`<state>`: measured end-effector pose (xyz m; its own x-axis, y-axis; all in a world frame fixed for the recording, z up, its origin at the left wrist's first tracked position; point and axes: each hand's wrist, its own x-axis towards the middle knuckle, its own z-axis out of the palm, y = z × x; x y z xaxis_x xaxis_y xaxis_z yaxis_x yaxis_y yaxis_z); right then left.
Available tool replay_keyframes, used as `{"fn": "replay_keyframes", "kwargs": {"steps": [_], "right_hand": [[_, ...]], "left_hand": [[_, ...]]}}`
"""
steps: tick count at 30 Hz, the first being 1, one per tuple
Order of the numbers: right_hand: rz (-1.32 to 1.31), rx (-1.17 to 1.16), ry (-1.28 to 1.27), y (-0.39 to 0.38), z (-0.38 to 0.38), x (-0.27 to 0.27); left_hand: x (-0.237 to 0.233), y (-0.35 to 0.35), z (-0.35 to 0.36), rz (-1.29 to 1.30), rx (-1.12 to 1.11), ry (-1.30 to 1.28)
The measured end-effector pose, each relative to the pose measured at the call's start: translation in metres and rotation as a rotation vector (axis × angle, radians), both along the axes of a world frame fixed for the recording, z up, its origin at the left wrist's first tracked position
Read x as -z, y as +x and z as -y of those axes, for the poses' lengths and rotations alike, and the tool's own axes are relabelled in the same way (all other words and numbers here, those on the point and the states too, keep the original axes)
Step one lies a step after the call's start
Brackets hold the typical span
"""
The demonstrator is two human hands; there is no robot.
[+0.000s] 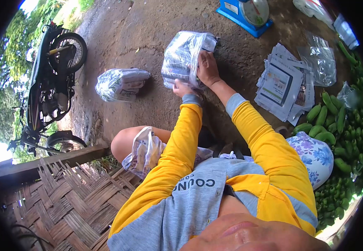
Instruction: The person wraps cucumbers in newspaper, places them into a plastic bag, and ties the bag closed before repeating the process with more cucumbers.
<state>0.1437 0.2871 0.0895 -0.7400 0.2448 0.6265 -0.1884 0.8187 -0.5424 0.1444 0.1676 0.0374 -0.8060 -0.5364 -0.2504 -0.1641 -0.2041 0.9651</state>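
Observation:
A bulging clear plastic bag [181,54] with printed paper showing inside sits on the dirt ground in front of me. My right hand [207,69] grips its right side, fingers curled over the plastic edge. At the bag's near edge, my left hand [182,89] is closed on the plastic, its fingers partly hidden. What lies within the paper cannot be made out. Another wrapped plastic bundle [122,85] rests on the ground to the left, apart from both hands.
A blue weighing scale [245,16] stands at the top. To the right lie newspaper sheets [278,81], a loose clear plastic bag [320,62] and a heap of green bananas [325,115]. A motorcycle [49,90] is at left, above a woven bamboo panel [75,205].

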Motion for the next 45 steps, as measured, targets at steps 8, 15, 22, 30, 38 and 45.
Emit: {"fn": "replay_keyframes", "kwargs": {"steps": [8,15,22,30,38,45], "right_hand": [[0.527,-0.607,-0.459,0.01,-0.099,-0.031],[0.556,-0.386,-1.004,-0.085,-0.164,0.0],[1.013,-0.876,-1.573,-0.125,-0.144,0.069],[0.751,-0.768,-1.593,-0.095,-0.134,0.051],[0.532,-0.627,-0.982,-0.102,-0.148,-0.047],[0.3,-0.568,-1.055,-0.122,-0.224,-0.19]], "left_hand": [[0.027,-0.001,0.019,0.26,0.165,0.614],[0.039,-0.009,0.016,0.182,0.169,0.605],[0.059,-0.023,0.02,0.022,0.285,0.733],[0.01,-0.014,0.0,0.023,0.34,0.643],[-0.025,-0.048,0.018,0.017,0.705,0.499],[-0.185,-0.1,-0.047,-0.593,0.923,-0.438]]}}
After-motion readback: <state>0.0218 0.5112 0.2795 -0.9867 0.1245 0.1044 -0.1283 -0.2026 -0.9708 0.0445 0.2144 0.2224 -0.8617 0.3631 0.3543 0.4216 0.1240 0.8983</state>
